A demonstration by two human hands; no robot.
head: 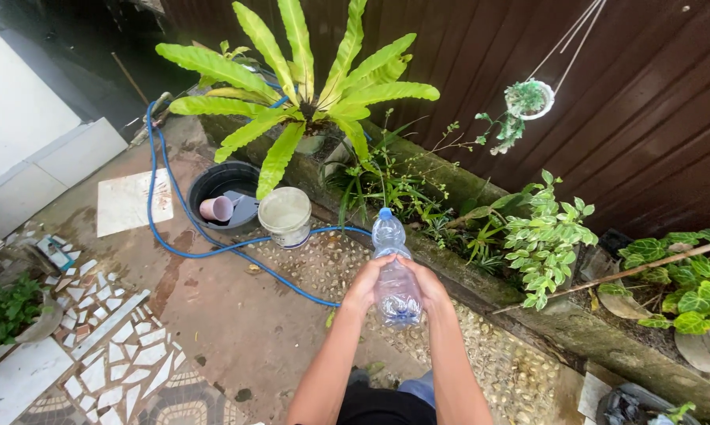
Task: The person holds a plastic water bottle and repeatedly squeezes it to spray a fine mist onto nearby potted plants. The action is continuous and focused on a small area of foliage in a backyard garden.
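So we've got a clear plastic bottle (394, 271) with a blue cap (385, 212) held out in front of us, over the pebbled strip of the patio floor (237, 315) just short of the mossy edge of the long planter bed (575, 327). Both hands are on it: the left hand (368, 285) wraps the bottle's left side and the right hand (426, 285) its right side, each grip closed around the lower body, fingers meeting near the base. The cap looks to be still on and the bottle is roughly upright, tipped a little away from us. There seems to be a bit of water low in it, hard to say how much. Past the bottle sits a white bucket (285, 216) on the floor, and beside that a black tub (225, 191) with a pink cup (216, 208) lying in it. A blue hose (183, 211) loops around both along the floor. The big bird's nest fern (307, 86) stands at the far end of the bed, with a variegated plant (548, 236) closer on the right. Judging by all that, nothing's been poured yet; we'd call it early, bottle in hand and capped.
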